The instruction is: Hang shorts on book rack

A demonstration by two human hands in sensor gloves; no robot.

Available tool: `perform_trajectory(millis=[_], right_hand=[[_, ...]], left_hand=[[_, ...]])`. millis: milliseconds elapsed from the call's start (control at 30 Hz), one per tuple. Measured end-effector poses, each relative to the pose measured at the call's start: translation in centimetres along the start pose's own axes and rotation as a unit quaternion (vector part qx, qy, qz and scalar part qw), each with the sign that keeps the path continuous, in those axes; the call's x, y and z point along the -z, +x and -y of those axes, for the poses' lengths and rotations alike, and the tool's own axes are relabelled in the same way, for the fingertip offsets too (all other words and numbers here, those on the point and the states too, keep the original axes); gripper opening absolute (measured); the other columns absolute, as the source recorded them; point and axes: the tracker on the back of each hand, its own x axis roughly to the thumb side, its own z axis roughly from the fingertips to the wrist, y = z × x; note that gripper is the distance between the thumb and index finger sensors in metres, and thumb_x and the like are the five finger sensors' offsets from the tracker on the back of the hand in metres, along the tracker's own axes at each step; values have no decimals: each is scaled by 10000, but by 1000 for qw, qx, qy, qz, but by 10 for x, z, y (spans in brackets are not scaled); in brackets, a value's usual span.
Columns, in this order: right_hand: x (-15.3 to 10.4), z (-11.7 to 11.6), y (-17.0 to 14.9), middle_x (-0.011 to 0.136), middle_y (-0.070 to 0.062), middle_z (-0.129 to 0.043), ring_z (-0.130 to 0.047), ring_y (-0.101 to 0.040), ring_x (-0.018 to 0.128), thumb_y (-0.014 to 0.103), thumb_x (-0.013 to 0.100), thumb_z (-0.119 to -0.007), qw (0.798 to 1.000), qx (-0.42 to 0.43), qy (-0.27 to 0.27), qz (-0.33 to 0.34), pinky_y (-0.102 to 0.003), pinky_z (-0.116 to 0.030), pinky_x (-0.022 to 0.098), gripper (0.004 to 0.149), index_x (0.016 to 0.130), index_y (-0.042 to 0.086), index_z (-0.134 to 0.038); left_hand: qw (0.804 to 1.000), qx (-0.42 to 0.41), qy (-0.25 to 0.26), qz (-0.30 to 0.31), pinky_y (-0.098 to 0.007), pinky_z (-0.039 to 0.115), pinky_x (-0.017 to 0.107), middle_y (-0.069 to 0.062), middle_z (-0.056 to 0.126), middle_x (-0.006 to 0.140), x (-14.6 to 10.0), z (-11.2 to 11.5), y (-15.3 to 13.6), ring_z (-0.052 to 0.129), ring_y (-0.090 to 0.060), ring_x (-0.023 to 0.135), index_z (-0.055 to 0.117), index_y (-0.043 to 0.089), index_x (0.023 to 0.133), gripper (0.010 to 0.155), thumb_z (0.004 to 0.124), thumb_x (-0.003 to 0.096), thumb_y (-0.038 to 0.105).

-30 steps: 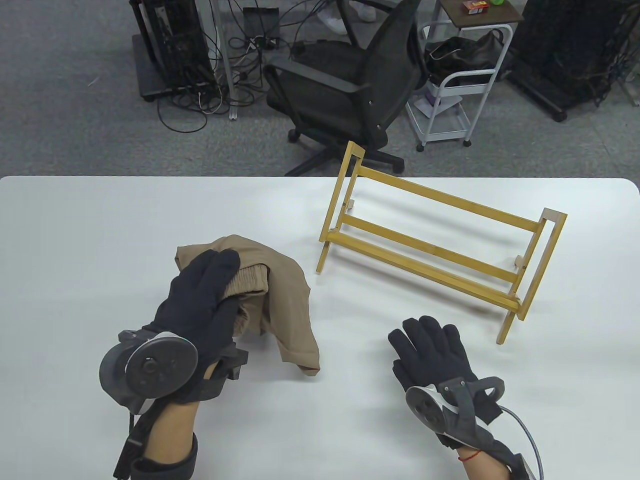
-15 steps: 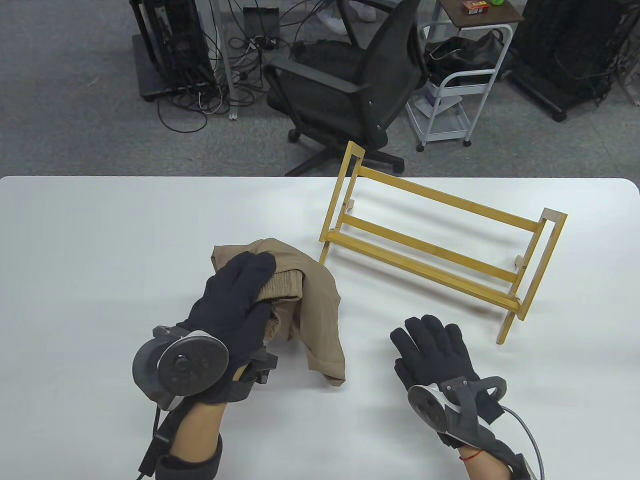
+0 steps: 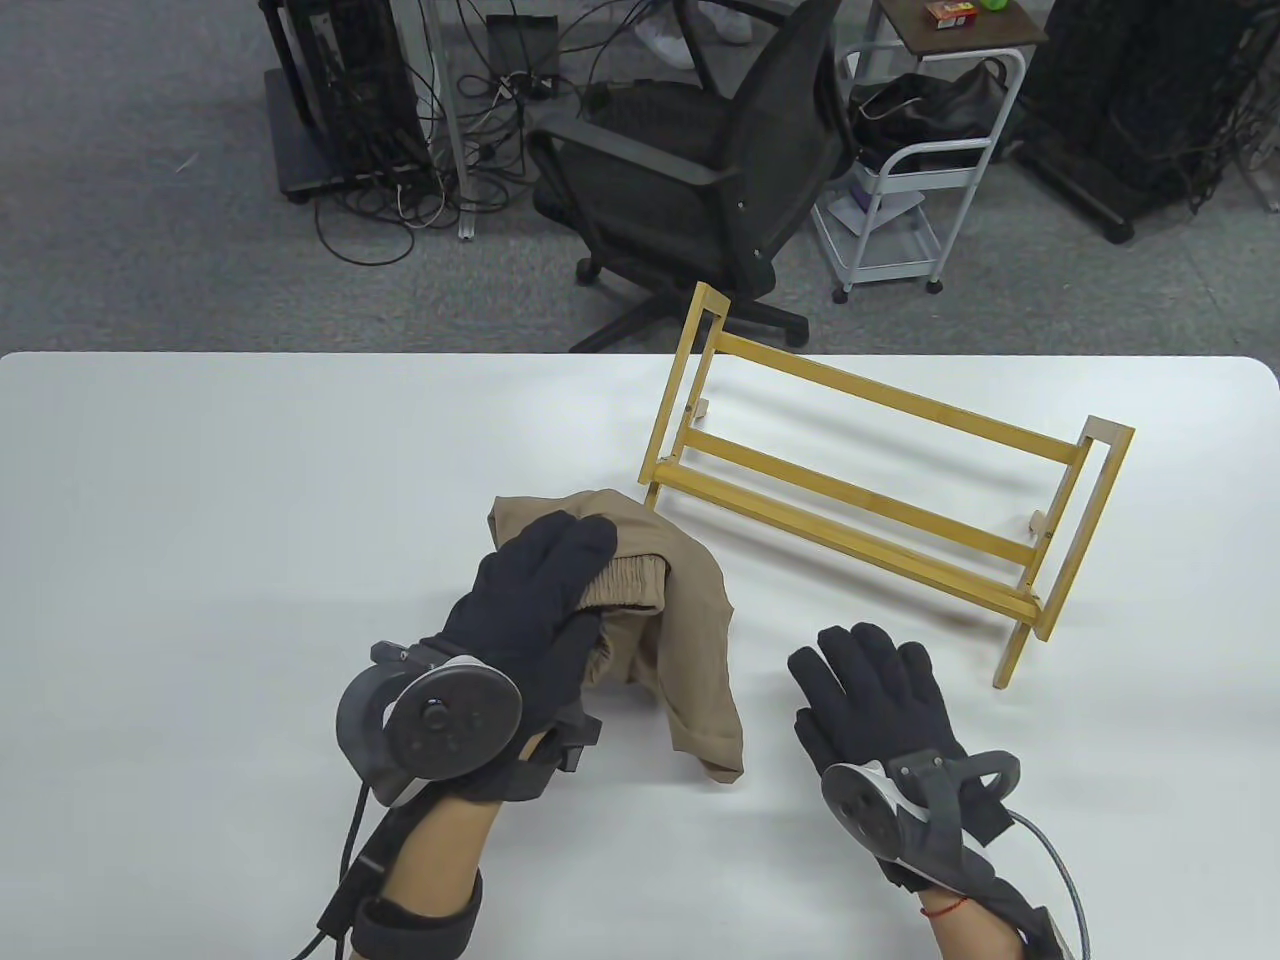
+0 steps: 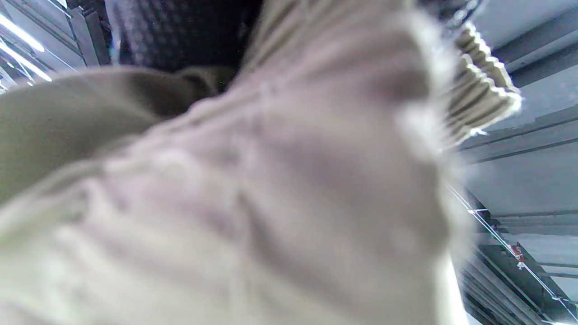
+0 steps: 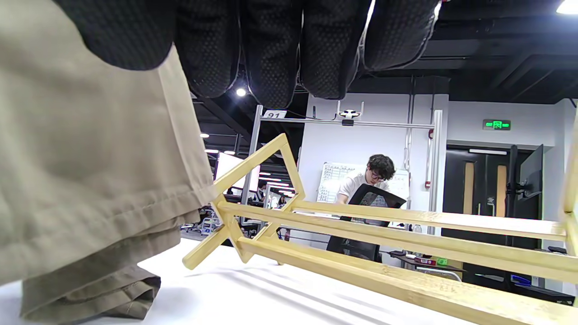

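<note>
Over the last second the left hand (image 3: 530, 610) has carried the tan shorts (image 3: 690, 640) rightward from the tabletop's (image 3: 200, 500) left-centre toward the bamboo book rack (image 3: 870, 480), so the bunched cloth now hangs just beside the rack's near-left leg, one leg hem brushing the tabletop. Its fingers clench the ribbed waistband. The right hand (image 3: 880, 700) has barely shifted, fingers spread and holding nothing, near the shorts. Hanging seems close. Count: one pair of shorts, one rack, two hands.
</note>
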Motion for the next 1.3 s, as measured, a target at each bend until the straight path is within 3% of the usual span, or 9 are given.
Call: perform_trajectory(millis=[333,767,1033,1300], right_hand=[[19,28,3,1155,49,-597,-652,-245,1072,572,453,-674,998,47,-41,-15,-459,-573,798,633,1040,396,-517],[67,86,47,1192,54,-513,-634,-236,1088,586,431,-742,984,116,-134,-4,-443,-577,809,717,1064,398,-461],[96,107,70,1227,60,-406,-549,-234,1132,578,401,-816,981,161,-104,31,-441,-528,840,821,1083,413,-389],[111,96,85,1237,62,-374,-526,-244,1146,552,373,-881,978,187,-65,65,-440,-522,849,903,1083,440,-334]], left_hand=[[1000,-8,-13,2,-382,922,300,-164,893,881,1,5,-4,1008,-405,552,852,272,898,464,926,442,236],[1000,-16,-18,2,-386,915,305,-162,890,884,2,4,-7,1002,-406,559,851,275,898,464,924,442,235],[1000,-17,-17,4,-390,910,314,-155,886,891,2,4,-7,997,-405,571,850,280,899,463,922,444,236],[999,-22,-25,9,-395,910,322,-152,886,895,2,7,-6,996,-406,584,852,281,898,462,923,444,233]])
